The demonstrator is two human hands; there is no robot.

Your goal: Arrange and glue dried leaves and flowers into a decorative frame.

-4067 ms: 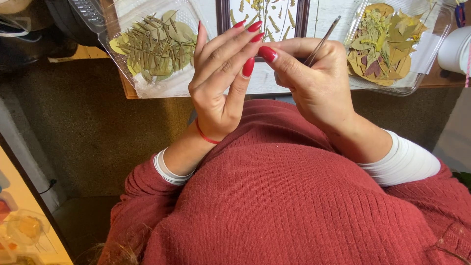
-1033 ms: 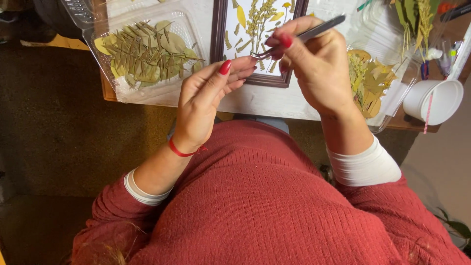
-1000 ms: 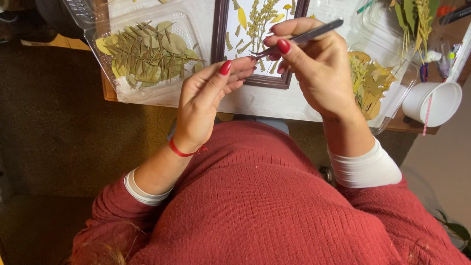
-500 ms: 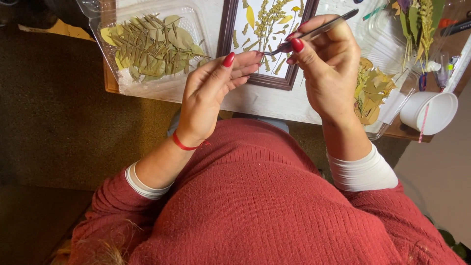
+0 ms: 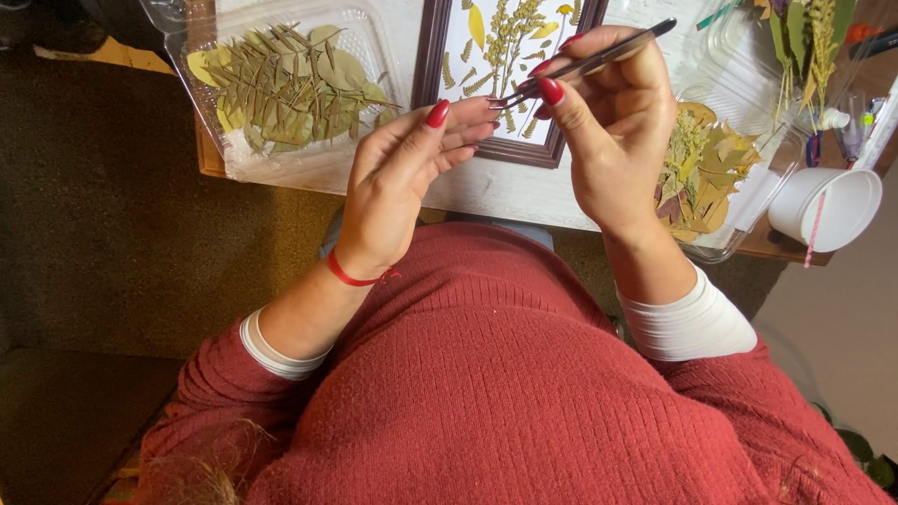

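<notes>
Both hands have lifted slightly toward upper centre. Right hand [image 5: 613, 140] pinches slim metal tweezers [image 5: 589, 64]; left hand [image 5: 402, 178], fingers loosely together, meets their tips above the dark wooden frame [image 5: 432, 65].

Home craft table [image 5: 505, 192]: trays of pressed leaves [image 5: 281, 84], picture frame [image 5: 435, 56], carpet floor [image 5: 103, 215].

Even, soft indoor light falls from above; the white table [image 5: 505, 187] beyond the hands is brightest (no hard shadows there). Floor left of the left hand [image 5: 398, 178] stays dim. Focus is sharp, edges slightly stretched.
</notes>
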